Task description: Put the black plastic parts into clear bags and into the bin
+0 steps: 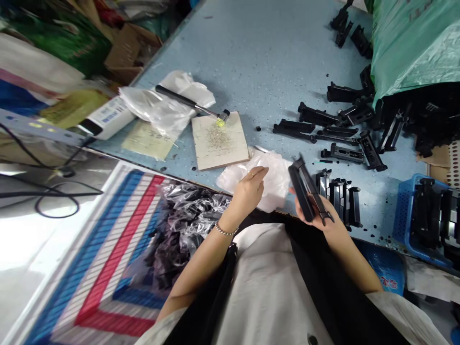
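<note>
My right hand (321,216) is closed around a long black plastic part (305,191), holding it tilted over the near edge of the blue table (266,57). My left hand (250,189), with a ring and a bead bracelet, reaches into a crumpled white plastic bag (273,179) on the table; its fingers are curled at the bag, and I cannot make out anything between them. A row of finished black parts (339,196) stands just right of the held part.
A small hammer (190,103) rests on a tan board (219,140) holding tiny metal pieces. Loose black parts (323,127) lie at the right beside a green bag (413,43). A blue basket (404,218) holds more parts. A clear bag of black pieces (187,225) hangs at the table edge.
</note>
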Available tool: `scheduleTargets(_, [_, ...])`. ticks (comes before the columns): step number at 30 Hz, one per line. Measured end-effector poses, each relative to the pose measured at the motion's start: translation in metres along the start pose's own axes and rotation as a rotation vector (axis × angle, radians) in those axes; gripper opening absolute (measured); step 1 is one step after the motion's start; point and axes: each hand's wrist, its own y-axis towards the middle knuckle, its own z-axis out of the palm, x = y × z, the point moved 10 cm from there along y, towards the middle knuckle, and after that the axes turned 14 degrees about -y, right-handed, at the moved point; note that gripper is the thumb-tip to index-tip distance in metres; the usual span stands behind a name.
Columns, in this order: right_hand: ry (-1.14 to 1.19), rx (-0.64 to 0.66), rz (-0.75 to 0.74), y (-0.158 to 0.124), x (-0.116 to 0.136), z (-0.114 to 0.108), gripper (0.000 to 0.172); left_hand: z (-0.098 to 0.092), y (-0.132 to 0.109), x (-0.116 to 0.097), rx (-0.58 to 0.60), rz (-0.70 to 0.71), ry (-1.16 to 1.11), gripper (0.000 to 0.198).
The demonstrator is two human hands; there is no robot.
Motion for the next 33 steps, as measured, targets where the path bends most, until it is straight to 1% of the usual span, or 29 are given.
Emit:
scheduleTargets(2, [0.068, 0.126, 0.149, -0.010, -0.018, 0.012, 0.023, 0.000, 0.000, -0.006, -0.012, 0.022, -0.071, 0.053])
scheduleTargets(4, [0.093, 0.163, 0.230, -0.007, -0.030, 0.017, 0.024, 0.002, -0.006, -0.021, 0.006, 0.086, -0.124, 0.058])
scheduleTargets(5, [0.066, 0.151, 0.224, -0.001, -0.033, 0.018, 0.023, 0.005, -0.011, -0.033, 0.031, 0.134, -0.147, 0.060])
scheduleTargets(8, [-0.091, 0.022, 0.077, 0.025, -0.026, 0.012, 0.016, 0.025, -0.032, -0.068, 0.169, 0.284, -0.221, 0.068])
scheduleTargets(9, [-0.142, -0.027, 0.014, 0.031, -0.022, 0.012, 0.014, 0.033, -0.038, -0.077, 0.218, 0.311, -0.240, 0.070])
scheduleTargets(11, [-0.302, -0.106, -0.115, 0.034, -0.009, 0.015, 0.015, 0.045, -0.045, -0.087, 0.276, 0.315, -0.250, 0.070])
scheduleTargets(12, [-0.418, -0.131, -0.181, 0.031, -0.001, 0.019, 0.018, 0.045, -0.047, -0.090, 0.274, 0.307, -0.242, 0.068])
scheduleTargets(13, [-0.556, -0.135, -0.249, 0.025, 0.008, 0.025, 0.022, 0.040, -0.048, -0.092, 0.248, 0.296, -0.231, 0.063])
scheduleTargets(14, [-0.695, -0.100, -0.303, 0.018, 0.016, 0.034, 0.028, 0.028, -0.049, -0.094, 0.206, 0.280, -0.218, 0.057])
scheduleTargets(15, [-0.808, -0.032, -0.330, 0.010, 0.022, 0.042, 0.033, 0.011, -0.053, -0.094, 0.157, 0.252, -0.203, 0.049])
scheduleTargets(16, [-0.881, 0.045, -0.329, 0.001, 0.025, 0.047, 0.036, -0.011, -0.058, -0.092, 0.113, 0.204, -0.182, 0.041])
scheduleTargets(17, [-0.942, 0.096, -0.321, -0.008, 0.031, 0.047, 0.038, -0.035, -0.066, -0.084, 0.079, 0.132, -0.152, 0.035])
scheduleTargets(18, [-1.023, 0.087, -0.321, -0.016, 0.039, 0.039, 0.039, -0.059, -0.077, -0.070, 0.063, 0.033, -0.111, 0.032])
scheduleTargets(19, [-1.138, 0.006, -0.333, -0.021, 0.052, 0.025, 0.039, -0.083, -0.091, -0.051, 0.067, -0.073, -0.052, 0.029])
scheduleTargets(20, [-1.287, -0.129, -0.355, -0.026, 0.067, 0.006, 0.040, -0.106, -0.105, -0.026, 0.065, -0.171, 0.016, 0.027])
scheduleTargets(21, [-1.462, -0.273, -0.381, -0.029, 0.082, -0.011, 0.043, -0.129, -0.119, 0.000, 0.027, -0.243, 0.073, 0.026])
scheduleTargets(22, [-1.644, -0.381, -0.404, -0.030, 0.093, -0.023, 0.046, -0.145, -0.134, 0.033, 0.018, -0.336, 0.116, 0.025])
scheduleTargets(23, [-1.810, -0.438, -0.423, -0.026, 0.099, -0.032, 0.049, -0.157, -0.148, 0.071, 0.009, -0.466, 0.165, 0.023])
scheduleTargets(24, [-1.947, -0.444, -0.438, -0.020, 0.100, -0.037, 0.052, -0.159, -0.164, 0.112, 0.047, -0.617, 0.184, 0.018])
scheduleTargets(25, [-2.050, -0.410, -0.453, -0.012, 0.098, -0.040, 0.054, -0.163, -0.179, 0.149, 0.037, -0.769, 0.231, 0.011])
scheduleTargets(26, [-2.124, -0.361, -0.473, -0.005, 0.096, -0.042, 0.055, -0.166, -0.189, 0.178, 0.004, -0.871, 0.277, 0.006])
scheduleTargets(27, [-2.176, -0.313, -0.496, 0.001, 0.094, -0.042, 0.054, -0.166, -0.195, 0.199, -0.025, -0.936, 0.312, 0.004])
scheduleTargets(28, [-2.211, -0.269, -0.519, 0.005, 0.095, -0.042, 0.054, -0.166, -0.197, 0.212, -0.064, -0.970, 0.346, 0.005])
scheduleTargets(29, [-2.231, -0.227, -0.542, 0.007, 0.096, -0.041, 0.053, -0.164, -0.195, 0.218, -0.100, -0.983, 0.376, 0.006])
scheduleTargets(30, [-2.238, -0.187, -0.565, 0.007, 0.100, -0.040, 0.052, -0.162, -0.188, 0.214, -0.152, -0.969, 0.401, 0.004])
scheduleTargets(31, [-2.232, -0.154, -0.588, 0.005, 0.104, -0.039, 0.051, -0.160, -0.178, 0.202, -0.235, -0.923, 0.420, 0.004])
scheduleTargets(32, [-2.212, -0.131, -0.610, 0.002, 0.110, -0.038, 0.048, -0.157, -0.164, 0.181, -0.343, -0.834, 0.424, 0.009])
scheduleTargets(33, [-2.178, -0.127, -0.628, -0.002, 0.116, -0.037, 0.044, -0.150, -0.147, 0.152, -0.454, -0.705, 0.409, 0.014])
